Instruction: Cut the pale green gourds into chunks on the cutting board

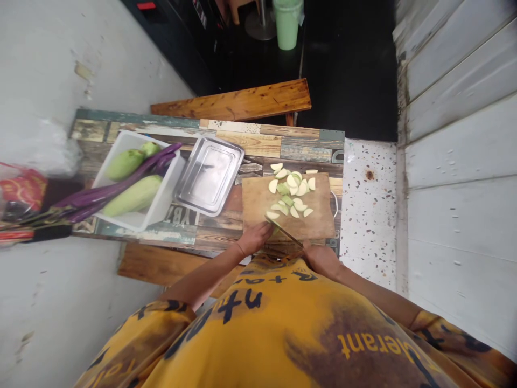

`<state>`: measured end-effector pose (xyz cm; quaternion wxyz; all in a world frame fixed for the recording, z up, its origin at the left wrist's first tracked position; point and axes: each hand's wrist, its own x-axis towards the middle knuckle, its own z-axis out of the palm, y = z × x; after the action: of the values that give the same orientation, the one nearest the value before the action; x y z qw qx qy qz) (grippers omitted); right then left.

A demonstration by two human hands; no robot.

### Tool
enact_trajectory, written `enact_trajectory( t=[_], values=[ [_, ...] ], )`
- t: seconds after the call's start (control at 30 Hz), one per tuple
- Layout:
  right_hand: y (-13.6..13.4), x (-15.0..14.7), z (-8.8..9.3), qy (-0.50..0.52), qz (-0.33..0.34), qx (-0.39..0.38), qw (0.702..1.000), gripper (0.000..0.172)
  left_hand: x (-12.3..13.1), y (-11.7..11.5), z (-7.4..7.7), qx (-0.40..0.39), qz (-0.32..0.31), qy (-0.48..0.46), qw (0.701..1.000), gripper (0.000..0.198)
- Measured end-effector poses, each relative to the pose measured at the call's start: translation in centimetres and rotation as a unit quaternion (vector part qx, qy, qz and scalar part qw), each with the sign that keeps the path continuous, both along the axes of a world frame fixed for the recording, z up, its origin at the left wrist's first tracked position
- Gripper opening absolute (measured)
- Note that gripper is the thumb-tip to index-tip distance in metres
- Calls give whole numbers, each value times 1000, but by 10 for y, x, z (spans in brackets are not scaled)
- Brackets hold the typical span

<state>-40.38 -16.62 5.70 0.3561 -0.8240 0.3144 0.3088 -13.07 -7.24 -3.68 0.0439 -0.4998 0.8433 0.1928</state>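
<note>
Pale, green-edged slices (pixel 291 181) — many half-round — lie mostly on the board (pixel 255 196), the knife (pixel 289 234) slanting nearby

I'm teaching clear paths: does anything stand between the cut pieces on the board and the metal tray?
Nothing visible: only bare cutting board and tabletop separate the cut pieces from the metal tray; the left hand is nearer the shirt.

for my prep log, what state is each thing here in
cutting board, lying flat
pale green slices, cut, mostly on the board
knife, gripped in the right hand
left hand, beside the blade
metal tray, uncovered
white container, uncovered
purple eggplants, uncut, overhanging the container
green bin, upright
</note>
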Motion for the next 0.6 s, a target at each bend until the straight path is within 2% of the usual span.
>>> enact_trajectory(
  t=[0.3,0.6],
  values=[
    [-5,-2,-27,-7,-3,-30,1000,30,0,4,1,-4,8,-1,1000,46],
    [0,0,-4,-8,43,-27,999,41,10,16,-6,22,5,14,1000,48]
  ],
)
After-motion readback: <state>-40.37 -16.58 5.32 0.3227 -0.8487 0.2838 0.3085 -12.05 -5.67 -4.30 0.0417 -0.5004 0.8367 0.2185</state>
